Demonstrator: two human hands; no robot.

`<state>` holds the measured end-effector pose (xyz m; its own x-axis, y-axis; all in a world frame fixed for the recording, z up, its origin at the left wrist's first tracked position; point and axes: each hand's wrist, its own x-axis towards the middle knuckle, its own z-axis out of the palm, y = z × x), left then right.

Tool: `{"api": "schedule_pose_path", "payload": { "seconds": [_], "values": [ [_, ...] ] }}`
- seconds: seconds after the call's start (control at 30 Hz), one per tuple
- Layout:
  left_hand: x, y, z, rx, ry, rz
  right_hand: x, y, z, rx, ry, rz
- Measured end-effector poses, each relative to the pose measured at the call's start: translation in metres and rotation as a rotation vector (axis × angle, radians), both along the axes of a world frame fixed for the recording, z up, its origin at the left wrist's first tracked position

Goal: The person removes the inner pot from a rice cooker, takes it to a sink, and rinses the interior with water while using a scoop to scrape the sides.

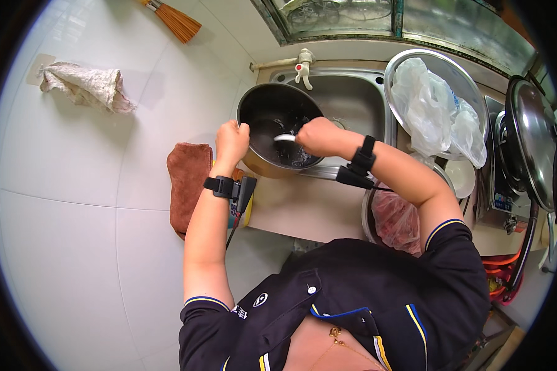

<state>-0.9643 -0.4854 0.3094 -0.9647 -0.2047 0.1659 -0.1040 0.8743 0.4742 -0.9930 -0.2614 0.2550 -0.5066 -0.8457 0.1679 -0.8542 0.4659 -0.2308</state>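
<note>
A deep dark-lined pot (264, 116) is tilted at the left end of a stainless steel sink (357, 92), its mouth facing up and towards the right. My left hand (232, 143) is closed on the pot's left rim. Inside the pot's mouth, my right hand (316, 137) grips a white utensil (285, 138), perhaps a spoon or brush handle; its far part cannot be made out. Some water or wet bits glisten on the pot's inner wall beneath that hand. A white tap (305, 69) with a red mark stands behind the sink.
A metal basin (390, 76) with plastic bags (420, 106) stands right of the sink. Nearer are bagged red meat (394, 218) and a white bowl (459, 178). A lidded pan (531, 139) is far right. A brown cloth (188, 185) lies left; a pale rag (86, 86) hangs on the wall.
</note>
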Motion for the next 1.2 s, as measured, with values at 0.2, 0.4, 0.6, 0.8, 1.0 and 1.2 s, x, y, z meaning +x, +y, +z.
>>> {"api": "schedule_pose_path", "payload": {
  "seconds": [0.2,0.4,0.6,0.8,1.0,1.2],
  "values": [
    [-0.005,0.016,0.009,-0.001,-0.023,-0.049,0.010,0.018,0.009,-0.256,-0.125,0.093],
    [-0.010,0.025,0.013,-0.083,-0.041,-0.082,-0.025,0.011,-0.022,-0.080,-0.006,-0.166],
    [-0.031,0.040,0.010,-0.207,0.019,-0.112,-0.034,0.009,-0.040,-0.056,-0.064,-0.232],
    [-0.040,0.050,0.007,-0.412,0.159,-0.146,-0.012,0.013,-0.033,-0.160,-0.302,-0.113],
    [-0.037,0.053,0.004,-0.688,0.187,-0.202,-0.023,0.023,-0.033,-0.543,-0.097,-0.315],
    [-0.035,0.057,0.006,-0.924,0.295,-0.234,-0.038,0.034,-0.034,-0.590,-0.187,-0.531]
  ]
}}
